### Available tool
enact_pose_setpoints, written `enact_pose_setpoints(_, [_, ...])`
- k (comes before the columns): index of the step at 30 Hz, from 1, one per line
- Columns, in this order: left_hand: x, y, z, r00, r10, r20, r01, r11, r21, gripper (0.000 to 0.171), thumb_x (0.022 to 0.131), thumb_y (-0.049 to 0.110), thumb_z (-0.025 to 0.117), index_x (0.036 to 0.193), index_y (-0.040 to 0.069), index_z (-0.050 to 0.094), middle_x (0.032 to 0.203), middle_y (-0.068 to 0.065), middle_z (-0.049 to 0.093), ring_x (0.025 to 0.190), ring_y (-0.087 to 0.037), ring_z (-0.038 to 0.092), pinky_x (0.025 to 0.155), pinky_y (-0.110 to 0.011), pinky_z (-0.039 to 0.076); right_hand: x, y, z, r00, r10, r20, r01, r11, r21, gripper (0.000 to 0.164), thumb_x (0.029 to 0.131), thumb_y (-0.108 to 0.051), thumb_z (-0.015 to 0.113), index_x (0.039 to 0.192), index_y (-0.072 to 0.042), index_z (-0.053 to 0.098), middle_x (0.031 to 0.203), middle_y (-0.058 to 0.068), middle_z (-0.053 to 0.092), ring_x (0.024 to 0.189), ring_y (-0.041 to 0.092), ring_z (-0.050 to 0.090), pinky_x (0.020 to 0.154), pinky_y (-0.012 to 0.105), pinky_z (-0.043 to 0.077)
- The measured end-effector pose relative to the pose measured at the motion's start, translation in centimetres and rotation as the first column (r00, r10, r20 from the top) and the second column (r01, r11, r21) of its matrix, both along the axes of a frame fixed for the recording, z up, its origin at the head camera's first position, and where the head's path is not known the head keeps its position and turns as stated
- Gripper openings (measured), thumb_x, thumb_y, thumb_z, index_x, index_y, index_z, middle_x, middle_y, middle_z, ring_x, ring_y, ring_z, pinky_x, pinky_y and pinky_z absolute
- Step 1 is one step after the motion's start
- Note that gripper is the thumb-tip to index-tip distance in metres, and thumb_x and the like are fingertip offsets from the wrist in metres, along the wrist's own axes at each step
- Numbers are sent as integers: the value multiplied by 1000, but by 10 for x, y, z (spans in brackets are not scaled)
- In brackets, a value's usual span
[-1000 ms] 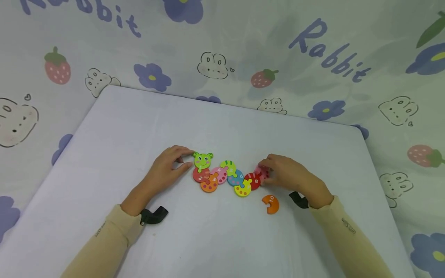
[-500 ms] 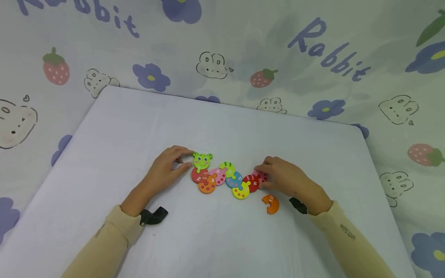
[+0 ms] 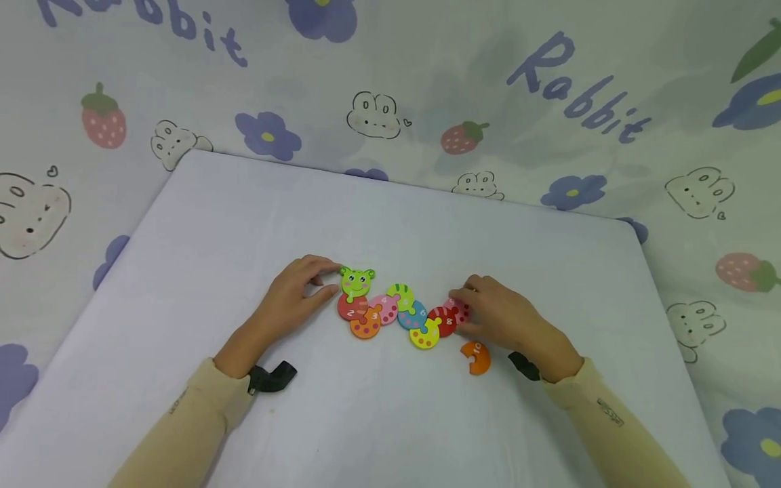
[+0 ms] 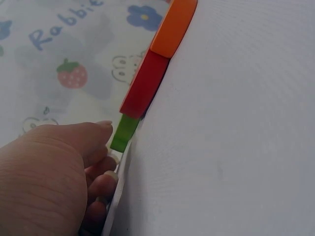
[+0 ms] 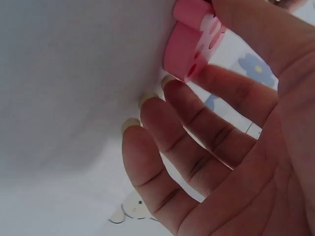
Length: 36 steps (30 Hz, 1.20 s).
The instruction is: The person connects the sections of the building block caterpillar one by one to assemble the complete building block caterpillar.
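A caterpillar puzzle of numbered pieces lies in a wavy row on the white table. Its green head piece (image 3: 356,281) is at the left end, followed by red piece 2 (image 3: 352,308) and orange piece 3 (image 3: 365,324). Beside the head rests my left hand (image 3: 299,288), index fingertip at its left edge, thumb slightly apart from it. At the other end my right hand (image 3: 509,312) pinches a pink dotted piece (image 5: 189,46) between thumb and index finger, against red piece 8 (image 3: 443,322). The join there is partly hidden by my fingers.
Apart from the row, a loose orange piece 10 (image 3: 476,358) lies in front of my right hand. Black straps (image 3: 272,377) stick out at both wrists. Behind the table (image 3: 390,420) hangs a rabbit-patterned cloth (image 3: 403,68).
My right hand has shifted slightly toward me with the pink piece, which sits closer in against red piece 8. The row's right end moved a little toward me. My left hand stays put.
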<state>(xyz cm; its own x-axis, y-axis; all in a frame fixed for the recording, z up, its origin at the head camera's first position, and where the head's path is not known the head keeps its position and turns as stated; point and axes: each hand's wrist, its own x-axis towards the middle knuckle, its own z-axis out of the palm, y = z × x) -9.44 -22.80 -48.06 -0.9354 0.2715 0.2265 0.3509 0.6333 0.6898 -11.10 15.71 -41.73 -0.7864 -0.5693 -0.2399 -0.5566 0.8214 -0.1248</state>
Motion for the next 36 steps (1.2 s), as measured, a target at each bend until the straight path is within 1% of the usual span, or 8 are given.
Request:
enact_pose_setpoints(5, [0, 2, 1, 1000, 7, 26, -7, 1000, -9, 42, 96, 19, 79, 135, 12, 67, 130, -3, 64, 98, -16, 56, 87, -38, 52, 8, 11, 0, 995, -83, 50, 85, 995, -45, 74, 84, -47, 87, 143, -9, 63, 133, 13, 62, 122, 31, 58, 96, 47, 56])
enact_pose_setpoints(11, [0, 1, 1, 999, 9, 33, -8, 1000, -11, 43, 96, 19, 79, 136, 11, 67, 131, -3, 64, 98, -16, 56, 87, -39, 51, 21, 24, 4, 977, -179, 114, 187, 980, -69, 84, 81, -49, 89, 145, -5, 58, 142, 16, 58, 131, 35, 53, 102, 53, 51])
enact_pose_setpoints(16, [0, 1, 0, 999, 8, 34, -8, 1000, -11, 43, 96, 19, 79, 136, 12, 66, 132, -3, 63, 99, -16, 56, 87, -39, 52, 34, 32, 5, 966, -218, 140, 229, 971, -73, 74, 80, -48, 90, 134, -5, 63, 134, 13, 61, 126, 33, 54, 101, 52, 52])
enact_pose_setpoints(19, [0, 2, -1, 999, 9, 31, -9, 1000, -12, 43, 96, 18, 79, 136, 12, 66, 131, -3, 63, 99, -16, 56, 87, -39, 52, 43, 35, 6, 967, -206, 149, 220, 972, -84, 66, 79, -45, 92, 128, -9, 66, 128, 8, 62, 123, 30, 54, 99, 50, 54])
enact_pose_setpoints(22, [0, 2, 0, 1000, 9, 25, -8, 1000, -10, 42, 96, 18, 79, 136, 12, 67, 131, -3, 63, 99, -16, 56, 87, -39, 52, 53, 36, 7, 975, -164, 151, 180, 979, -97, 62, 76, -42, 94, 124, -13, 68, 126, 3, 62, 119, 26, 54, 96, 44, 56])
enact_pose_setpoints(27, [0, 2, 1, 1000, 9, 16, -8, 1000, -10, 42, 96, 17, 79, 135, 10, 67, 130, -4, 64, 98, -17, 56, 87, -39, 51, 67, 32, 7, 990, -94, 108, 103, 992, -74, 61, 76, -32, 96, 128, -18, 68, 125, 0, 60, 113, 21, 54, 87, 35, 59])
enact_pose_setpoints(32, [-1, 1, 3, 1000, 10, 28, -10, 1000, -6, 42, 96, 17, 78, 136, 10, 66, 130, -4, 64, 98, -17, 56, 87, -39, 51, 71, 29, 4, 999, -39, 35, 42, 996, -77, 55, 79, -24, 94, 128, -20, 69, 118, -1, 59, 103, 18, 56, 79, 29, 59])
enact_pose_setpoints(36, [-1, 1, 1, 1000, 4, 22, -4, 1000, 1, 41, 96, 16, 78, 135, 10, 66, 130, -4, 64, 98, -17, 55, 86, -39, 51, 71, 28, 0, 999, -47, 19, 48, 996, -81, 54, 79, -30, 94, 124, -15, 69, 115, -1, 61, 102, 17, 59, 84, 32, 59])
